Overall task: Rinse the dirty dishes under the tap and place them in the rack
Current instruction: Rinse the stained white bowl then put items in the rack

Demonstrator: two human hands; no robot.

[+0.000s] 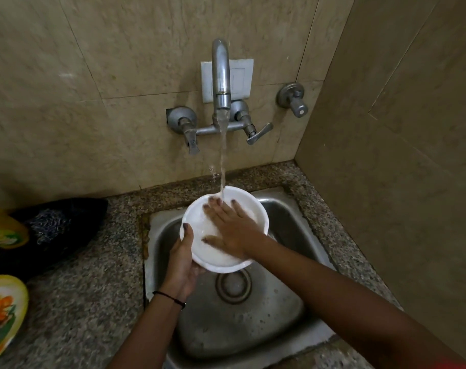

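Hands (234, 233) blurred, white bowl (200, 217) partly hidden

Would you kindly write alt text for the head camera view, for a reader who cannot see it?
A person's left hand holds a white bowl under a running tap over a steel sink while the right hand rubs inside it. A yellow patterned plate lies on the granite counter at left.
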